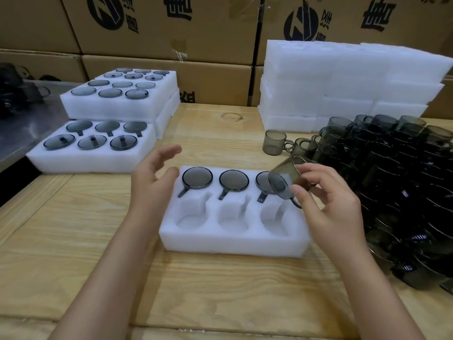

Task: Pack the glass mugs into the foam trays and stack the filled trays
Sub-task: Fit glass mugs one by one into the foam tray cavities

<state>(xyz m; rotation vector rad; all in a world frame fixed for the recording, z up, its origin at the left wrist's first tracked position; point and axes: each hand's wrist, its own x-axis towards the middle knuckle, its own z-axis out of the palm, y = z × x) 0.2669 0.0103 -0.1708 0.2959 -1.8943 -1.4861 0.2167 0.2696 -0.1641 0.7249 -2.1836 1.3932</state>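
Note:
A white foam tray lies in front of me on the wooden table. Its far row holds three smoky glass mugs, the left one and the middle one fully seen. Its near row of three pockets has nothing in it. My right hand grips a tilted smoky mug above the tray's far right corner, partly hiding the third mug there. My left hand hovers open at the tray's left edge, fingers relaxed, holding nothing.
Filled foam trays sit at the left: one in front, a stack behind it. Blank foam trays are piled at the back right. A dense heap of loose mugs covers the right side. Cardboard boxes wall the back.

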